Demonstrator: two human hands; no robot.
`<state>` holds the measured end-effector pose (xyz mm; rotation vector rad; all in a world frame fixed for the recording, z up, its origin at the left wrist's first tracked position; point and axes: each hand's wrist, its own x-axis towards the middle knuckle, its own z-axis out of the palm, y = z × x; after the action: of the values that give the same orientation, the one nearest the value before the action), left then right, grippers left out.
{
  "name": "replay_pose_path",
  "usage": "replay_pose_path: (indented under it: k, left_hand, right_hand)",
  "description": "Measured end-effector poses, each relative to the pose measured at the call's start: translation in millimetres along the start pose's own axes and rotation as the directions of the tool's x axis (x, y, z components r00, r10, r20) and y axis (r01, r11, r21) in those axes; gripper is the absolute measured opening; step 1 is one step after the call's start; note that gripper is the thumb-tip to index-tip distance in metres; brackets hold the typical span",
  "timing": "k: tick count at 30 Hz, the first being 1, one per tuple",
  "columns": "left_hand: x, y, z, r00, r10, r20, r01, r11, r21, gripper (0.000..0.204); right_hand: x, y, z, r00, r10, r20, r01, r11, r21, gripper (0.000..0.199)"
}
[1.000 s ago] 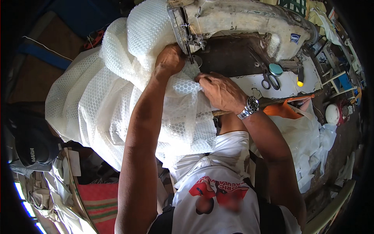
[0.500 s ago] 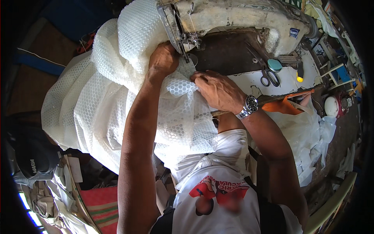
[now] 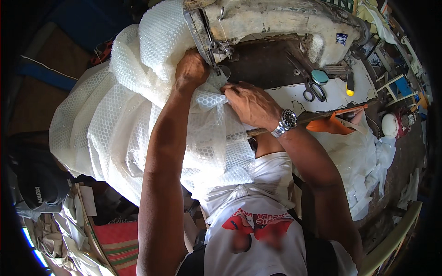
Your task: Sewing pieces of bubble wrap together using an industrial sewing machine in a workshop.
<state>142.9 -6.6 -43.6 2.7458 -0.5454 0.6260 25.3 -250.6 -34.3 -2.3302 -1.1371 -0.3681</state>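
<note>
A large bunched sheet of bubble wrap (image 3: 122, 115) spreads from the sewing machine (image 3: 276, 20) down over my lap. Beside the needle end of the machine, my left hand (image 3: 191, 68) is closed on the sheet, its fingertips partly hidden behind the machine head. My right hand (image 3: 251, 103), with a metal watch (image 3: 286, 121) on the wrist, pinches the sheet's right edge just nearer to me than the needle. Between the two hands the plastic passes by the presser foot area, and a thread hangs on the machine's front.
On the machine bed to the right lie black scissors (image 3: 309, 87), a round teal object (image 3: 319, 77) and a yellow-ended tool (image 3: 350, 87). An orange item (image 3: 329, 126) sits below the table edge. More clear plastic (image 3: 350, 161) heaps at the right; a red striped cloth (image 3: 117, 244) is lower left.
The view has shifted slightly, so the machine and tools sit a little further left. Both hands keep their hold on the bubble wrap, nearly in the same place.
</note>
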Motion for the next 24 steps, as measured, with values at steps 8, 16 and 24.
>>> replay_pose_path:
  k: [8, 16, 24]
  left_hand:
    - [-13, 6, -19, 0.999, 0.034, -0.006, -0.035, 0.985, -0.166, 0.033]
    - [-35, 27, -59, 0.944, -0.187, 0.271, 0.238, 0.956, -0.169, 0.083]
    - [-38, 23, -56, 0.971, -0.146, 0.191, 0.181, 0.967, -0.178, 0.081]
  right_hand:
    - [-16, -12, -26, 0.993, 0.083, 0.086, -0.095, 0.985, 0.141, 0.02]
    - [-33, 156, -269, 0.594, 0.227, -0.771, -0.596, 0.768, -0.233, 0.039]
    - [-73, 370, -380, 0.57, 0.794, -0.212, -0.759, 0.607, 0.236, 0.056]
